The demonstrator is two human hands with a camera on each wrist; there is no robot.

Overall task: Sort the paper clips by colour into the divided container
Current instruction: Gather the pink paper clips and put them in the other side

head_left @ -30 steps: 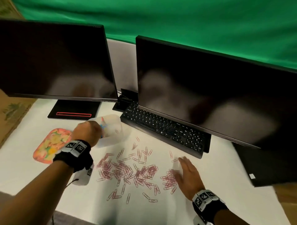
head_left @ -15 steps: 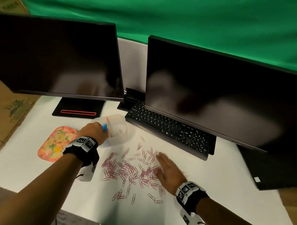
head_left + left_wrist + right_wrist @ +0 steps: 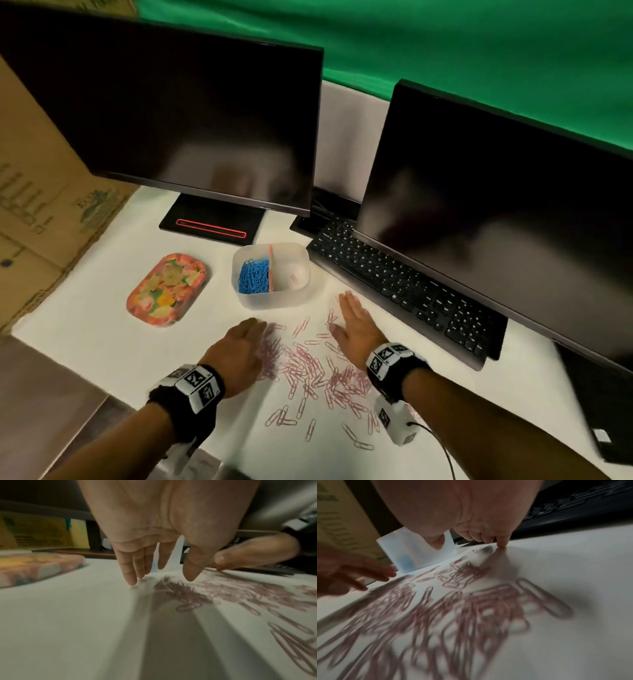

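Observation:
A heap of pink paper clips point(image 3: 308, 370) lies spread on the white desk between my two hands. The translucent divided container point(image 3: 272, 298) stands just beyond them; its left compartment holds blue clips point(image 3: 253, 275), its right one shows one or two pink clips. My left hand point(image 3: 239, 346) lies flat with straight fingers at the left edge of the pink clips point(image 3: 185, 595), fingertips on the desk. My right hand point(image 3: 352, 322) is flat too, at the heap's right edge, fingertips point(image 3: 502, 545) on the desk near the container point(image 3: 412, 550). Neither hand holds anything.
A flowery tray point(image 3: 166, 289) sits left of the container. A black keyboard point(image 3: 404, 291) runs close along the right, under the right monitor point(image 3: 496, 205). A second monitor point(image 3: 171, 113) and its stand point(image 3: 212, 219) are behind. A cardboard box point(image 3: 41, 192) borders the desk's left.
My left hand let go of the container, which now stands upright, and came down flat beside the clips. My right hand slid left, sweeping the pink clips together.

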